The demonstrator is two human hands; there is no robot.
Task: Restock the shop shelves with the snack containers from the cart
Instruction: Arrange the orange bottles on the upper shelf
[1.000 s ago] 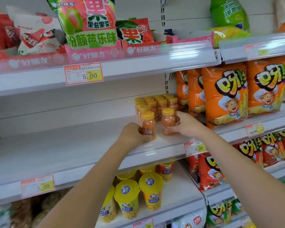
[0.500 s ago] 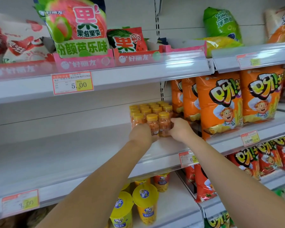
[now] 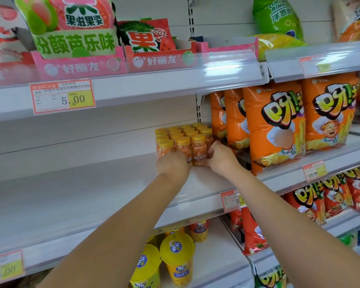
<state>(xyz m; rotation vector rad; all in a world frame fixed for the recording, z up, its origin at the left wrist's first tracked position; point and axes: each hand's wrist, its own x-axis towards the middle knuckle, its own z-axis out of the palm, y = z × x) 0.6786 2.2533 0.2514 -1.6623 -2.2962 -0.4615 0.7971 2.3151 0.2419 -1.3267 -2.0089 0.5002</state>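
Note:
Several small orange snack bottles [image 3: 183,136] with yellow caps stand in a tight block on the white middle shelf [image 3: 71,190]. My left hand [image 3: 173,165] grips the front bottle [image 3: 184,148] at its lower part. My right hand [image 3: 220,156] grips the neighbouring front bottle [image 3: 199,148] from the right side. Both front bottles stand upright on the shelf, pressed against the block behind them. My fingers hide the bottles' bases.
Orange snack bags [image 3: 274,125] stand right of the bottles. Pink display boxes [image 3: 79,67] with fruit-candy bags fill the shelf above. Yellow-lidded cups [image 3: 177,258] and red bags [image 3: 252,231] sit on the shelves below. Price tags [image 3: 62,96] line the shelf edges.
Both hands have pushed the two front bottles back from the shelf's front edge until they meet the block. The camera has moved closer.

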